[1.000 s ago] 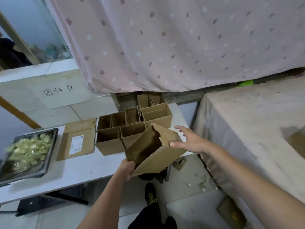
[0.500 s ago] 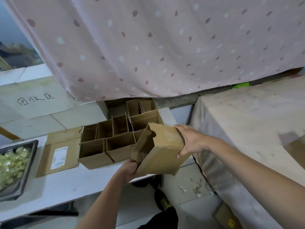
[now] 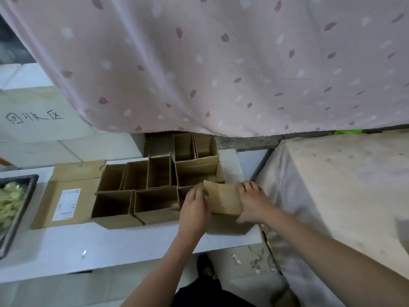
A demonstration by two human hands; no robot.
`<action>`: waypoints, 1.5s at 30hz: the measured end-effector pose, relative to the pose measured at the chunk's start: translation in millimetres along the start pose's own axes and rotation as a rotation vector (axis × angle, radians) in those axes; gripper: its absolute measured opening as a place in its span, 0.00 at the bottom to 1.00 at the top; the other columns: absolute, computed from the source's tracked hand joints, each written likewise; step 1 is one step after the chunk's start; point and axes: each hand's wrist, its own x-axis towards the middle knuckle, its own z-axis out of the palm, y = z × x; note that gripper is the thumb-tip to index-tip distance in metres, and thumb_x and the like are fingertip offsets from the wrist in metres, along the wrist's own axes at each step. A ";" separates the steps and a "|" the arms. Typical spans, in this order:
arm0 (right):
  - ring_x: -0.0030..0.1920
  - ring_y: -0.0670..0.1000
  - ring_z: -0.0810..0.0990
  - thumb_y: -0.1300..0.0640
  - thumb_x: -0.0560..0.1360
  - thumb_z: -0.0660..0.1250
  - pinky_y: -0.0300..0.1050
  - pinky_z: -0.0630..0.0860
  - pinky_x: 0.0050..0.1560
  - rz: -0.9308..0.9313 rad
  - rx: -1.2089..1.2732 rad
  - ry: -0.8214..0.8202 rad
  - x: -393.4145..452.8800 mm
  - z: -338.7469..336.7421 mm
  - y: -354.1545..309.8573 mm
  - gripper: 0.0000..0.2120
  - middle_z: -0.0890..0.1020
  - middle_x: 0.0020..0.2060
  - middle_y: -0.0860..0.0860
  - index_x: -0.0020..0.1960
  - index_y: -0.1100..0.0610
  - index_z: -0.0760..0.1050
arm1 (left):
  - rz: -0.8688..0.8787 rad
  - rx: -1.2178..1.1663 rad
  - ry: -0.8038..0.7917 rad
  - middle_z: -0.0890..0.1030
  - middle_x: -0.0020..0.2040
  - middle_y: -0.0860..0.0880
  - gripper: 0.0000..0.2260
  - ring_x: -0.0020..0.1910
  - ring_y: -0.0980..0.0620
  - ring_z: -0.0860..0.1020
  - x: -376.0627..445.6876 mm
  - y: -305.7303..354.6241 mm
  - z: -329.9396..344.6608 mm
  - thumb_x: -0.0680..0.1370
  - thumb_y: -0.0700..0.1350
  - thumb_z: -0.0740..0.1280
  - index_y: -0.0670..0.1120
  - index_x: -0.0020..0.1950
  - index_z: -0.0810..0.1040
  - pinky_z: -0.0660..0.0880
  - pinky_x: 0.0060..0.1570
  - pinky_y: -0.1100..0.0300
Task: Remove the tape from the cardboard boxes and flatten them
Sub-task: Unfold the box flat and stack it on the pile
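Tray [image 3: 15, 209] cut off at left edge; label [image 3: 66, 204] print illegible

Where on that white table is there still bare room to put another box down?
Bare white table runs along the near edge, between the metal tray and the hands. The back is crowded with open boxes and flattened cardboard.

A makeshift sorting or recycling corner, not a tidy shop. Left of the gripping hands, open cardboard boxes [image 3: 155, 189] crowd a white table [image 3: 88, 247], with a flattened box [image 3: 66, 196] and a dark tray [image 3: 17, 209] of pale scraps farther left. A handwritten paper sign [image 3: 35, 116] and a spotted pink curtain [image 3: 221, 63] hang behind; a cloth-draped surface [image 3: 343, 196] stands right.
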 end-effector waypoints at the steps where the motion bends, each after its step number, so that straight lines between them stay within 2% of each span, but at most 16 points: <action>1: 0.73 0.57 0.59 0.38 0.62 0.77 0.58 0.61 0.74 0.002 0.000 -0.017 4.0 3.0 -0.7 0.57 0.60 0.72 0.54 0.79 0.59 0.50 | 0.013 0.059 0.002 0.69 0.76 0.48 0.19 0.76 0.49 0.65 1.4 1.4 2.1 0.85 0.46 0.56 0.45 0.76 0.68 0.64 0.75 0.54; 4: 0.73 0.57 0.58 0.41 0.63 0.76 0.56 0.60 0.74 -0.010 -0.043 -0.031 12.2 14.4 -3.4 0.55 0.60 0.72 0.54 0.79 0.58 0.50 | 0.051 0.165 -0.047 0.60 0.81 0.47 0.22 0.80 0.48 0.55 6.2 -0.6 11.4 0.86 0.47 0.54 0.45 0.80 0.61 0.54 0.79 0.50; 7: 0.71 0.58 0.61 0.43 0.63 0.74 0.56 0.64 0.71 -0.029 -0.096 0.017 18.8 24.4 -7.1 0.51 0.61 0.70 0.55 0.77 0.57 0.52 | 0.167 0.214 -0.105 0.59 0.81 0.45 0.23 0.81 0.47 0.55 10.6 -0.2 25.8 0.85 0.43 0.55 0.44 0.80 0.60 0.50 0.80 0.51; 10: 0.71 0.58 0.61 0.38 0.62 0.73 0.60 0.65 0.69 -0.053 -0.117 0.028 25.8 28.8 -7.2 0.53 0.60 0.71 0.55 0.77 0.56 0.51 | 0.269 0.226 -0.184 0.59 0.81 0.45 0.24 0.81 0.48 0.53 13.5 0.7 38.4 0.84 0.44 0.56 0.44 0.81 0.58 0.44 0.79 0.53; 13: 0.74 0.58 0.57 0.32 0.61 0.72 0.60 0.56 0.73 -0.087 -0.127 0.027 28.0 31.0 -1.9 0.56 0.58 0.73 0.54 0.78 0.53 0.48 | 0.309 0.305 -0.260 0.52 0.83 0.46 0.27 0.81 0.51 0.43 13.5 -3.0 50.0 0.84 0.48 0.54 0.44 0.83 0.51 0.35 0.77 0.53; 16: 0.75 0.56 0.53 0.24 0.58 0.65 0.59 0.53 0.74 -0.070 -0.022 0.003 22.9 23.9 8.8 0.58 0.55 0.73 0.51 0.79 0.48 0.47 | 0.297 0.328 -0.273 0.51 0.83 0.46 0.28 0.81 0.51 0.43 12.1 -7.6 57.8 0.83 0.51 0.43 0.43 0.82 0.50 0.37 0.78 0.52; 18: 0.73 0.53 0.55 0.22 0.59 0.62 0.57 0.56 0.74 -0.035 0.160 0.073 17.6 16.4 19.5 0.54 0.57 0.71 0.48 0.78 0.45 0.52 | 0.302 0.335 -0.261 0.51 0.82 0.46 0.28 0.81 0.51 0.44 10.6 -10.1 61.6 0.83 0.52 0.40 0.43 0.82 0.50 0.40 0.80 0.52; 19: 0.71 0.51 0.58 0.25 0.63 0.64 0.54 0.59 0.73 -0.033 0.248 0.132 14.7 14.0 24.9 0.48 0.61 0.69 0.48 0.76 0.46 0.58 | 0.308 0.344 -0.248 0.50 0.82 0.46 0.27 0.81 0.51 0.44 9.2 -11.7 62.8 0.84 0.52 0.40 0.43 0.82 0.50 0.41 0.80 0.52; 21: 0.62 0.43 0.66 0.39 0.70 0.72 0.49 0.68 0.68 -0.046 0.403 0.222 9.0 14.3 32.8 0.31 0.69 0.60 0.44 0.69 0.48 0.70 | 0.309 0.357 -0.232 0.49 0.82 0.46 0.25 0.82 0.50 0.44 5.6 -13.7 63.2 0.86 0.51 0.43 0.43 0.82 0.50 0.42 0.80 0.52; 22: 0.56 0.38 0.68 0.45 0.72 0.74 0.45 0.71 0.64 -0.048 0.467 0.231 6.3 15.6 33.8 0.23 0.70 0.55 0.40 0.64 0.49 0.73 | 0.307 0.362 -0.241 0.48 0.82 0.46 0.26 0.81 0.50 0.43 4.6 -13.4 62.3 0.86 0.51 0.43 0.43 0.82 0.49 0.42 0.80 0.51; 24: 0.52 0.33 0.70 0.52 0.72 0.76 0.40 0.72 0.57 -0.036 0.534 0.204 2.8 18.5 31.4 0.17 0.70 0.49 0.36 0.58 0.47 0.75 | 0.301 0.373 -0.269 0.45 0.82 0.46 0.27 0.81 0.51 0.41 3.5 -11.3 59.9 0.86 0.55 0.41 0.43 0.82 0.46 0.42 0.80 0.50; 26: 0.52 0.34 0.71 0.52 0.71 0.76 0.39 0.70 0.53 -0.033 0.544 0.178 3.5 21.6 27.4 0.16 0.71 0.48 0.36 0.56 0.45 0.75 | 0.301 0.395 -0.285 0.43 0.82 0.47 0.31 0.81 0.50 0.39 2.6 -10.0 58.5 0.85 0.60 0.40 0.43 0.82 0.45 0.40 0.79 0.50; 30: 0.52 0.43 0.71 0.53 0.71 0.76 0.40 0.69 0.53 0.024 0.545 0.155 9.2 21.9 21.8 0.17 0.72 0.49 0.41 0.56 0.47 0.75 | 0.305 0.461 -0.318 0.39 0.82 0.47 0.37 0.80 0.51 0.35 1.9 -11.5 58.0 0.82 0.67 0.38 0.43 0.82 0.40 0.36 0.79 0.49; 36: 0.51 0.46 0.73 0.56 0.71 0.77 0.37 0.67 0.49 0.026 0.568 0.172 6.7 24.5 22.9 0.11 0.73 0.46 0.42 0.48 0.50 0.76 | 0.287 0.521 -0.320 0.38 0.82 0.46 0.38 0.79 0.50 0.33 -1.5 -8.2 62.8 0.81 0.68 0.36 0.42 0.81 0.38 0.37 0.79 0.48; 40: 0.50 0.47 0.74 0.57 0.72 0.76 0.34 0.66 0.48 0.007 0.592 0.176 6.3 24.3 24.1 0.09 0.74 0.46 0.45 0.47 0.52 0.77 | 0.259 0.555 -0.335 0.34 0.80 0.46 0.40 0.79 0.49 0.31 -2.7 -3.2 62.3 0.79 0.70 0.35 0.42 0.81 0.35 0.37 0.79 0.47; 45: 0.49 0.48 0.74 0.58 0.76 0.71 0.41 0.70 0.52 0.017 0.541 0.136 11.7 16.3 22.0 0.09 0.72 0.45 0.44 0.43 0.47 0.74 | 0.275 0.576 -0.387 0.30 0.79 0.45 0.40 0.77 0.48 0.28 -8.5 15.2 67.9 0.81 0.68 0.41 0.42 0.80 0.32 0.32 0.77 0.49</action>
